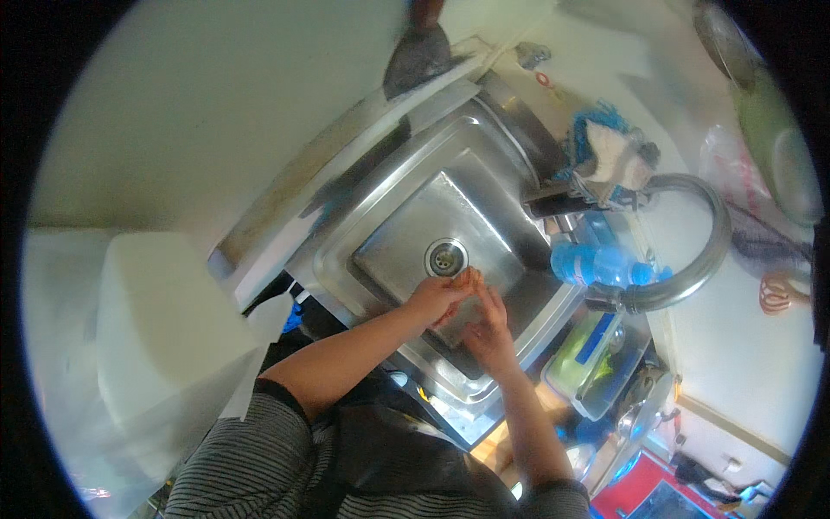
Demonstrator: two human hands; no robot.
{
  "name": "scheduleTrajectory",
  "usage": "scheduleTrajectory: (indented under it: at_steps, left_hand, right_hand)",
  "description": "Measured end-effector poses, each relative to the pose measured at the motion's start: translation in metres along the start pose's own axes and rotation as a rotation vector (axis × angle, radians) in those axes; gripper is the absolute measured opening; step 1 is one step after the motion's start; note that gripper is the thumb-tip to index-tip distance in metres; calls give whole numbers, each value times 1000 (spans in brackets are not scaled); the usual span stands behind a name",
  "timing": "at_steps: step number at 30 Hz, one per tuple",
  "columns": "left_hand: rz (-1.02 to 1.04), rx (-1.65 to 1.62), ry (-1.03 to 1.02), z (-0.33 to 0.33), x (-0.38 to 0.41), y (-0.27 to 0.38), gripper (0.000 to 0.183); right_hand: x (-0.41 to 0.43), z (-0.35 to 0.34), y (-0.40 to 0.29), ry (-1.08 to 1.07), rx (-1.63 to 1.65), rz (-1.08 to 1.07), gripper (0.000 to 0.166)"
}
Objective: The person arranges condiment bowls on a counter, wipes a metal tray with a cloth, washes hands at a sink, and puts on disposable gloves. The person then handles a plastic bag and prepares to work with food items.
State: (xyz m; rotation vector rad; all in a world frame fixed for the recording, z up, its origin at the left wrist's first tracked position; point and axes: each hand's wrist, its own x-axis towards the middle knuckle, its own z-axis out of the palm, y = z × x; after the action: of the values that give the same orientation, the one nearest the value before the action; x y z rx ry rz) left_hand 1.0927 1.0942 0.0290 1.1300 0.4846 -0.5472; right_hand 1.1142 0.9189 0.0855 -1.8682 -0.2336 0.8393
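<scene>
My left hand (pixel 433 301) reaches over the stainless steel sink (pixel 415 227), just in front of its round drain strainer (pixel 445 259). Its fingers are bunched, with an orange tint at the tips; whether something small is pinched there is too blurred to tell. My right hand (pixel 489 334) comes in from the other side, fingers spread, its fingertips meeting those of the left. A reddish patch (pixel 446 316) shows below my left hand, and I cannot tell what it is. No water stream is visible.
A curved faucet spout (pixel 703 259) arches at the right, beside a blue-tinted plastic bottle (pixel 600 265). Cloths (pixel 609 152) hang behind the basin. A clear plastic container (pixel 583 370) with green contents stands at right. A white rounded object (pixel 162 311) fills the left.
</scene>
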Motion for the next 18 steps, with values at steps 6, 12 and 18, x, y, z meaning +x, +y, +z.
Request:
scheduleTrajectory:
  at_steps: [6,12,18]
  left_hand:
    - [-501,-904,-947,16,-32,41,31]
    - [-468,-755,-709,35,-40,67,45]
    - [-351,-148,-261,31,-31,69,40]
  right_hand:
    - [0,-45,-56,155,-991,-913,59]
    - [23,-65,-90,120,-1281,-1058,16]
    - [18,-37,-81,-19,-1345,-418,20]
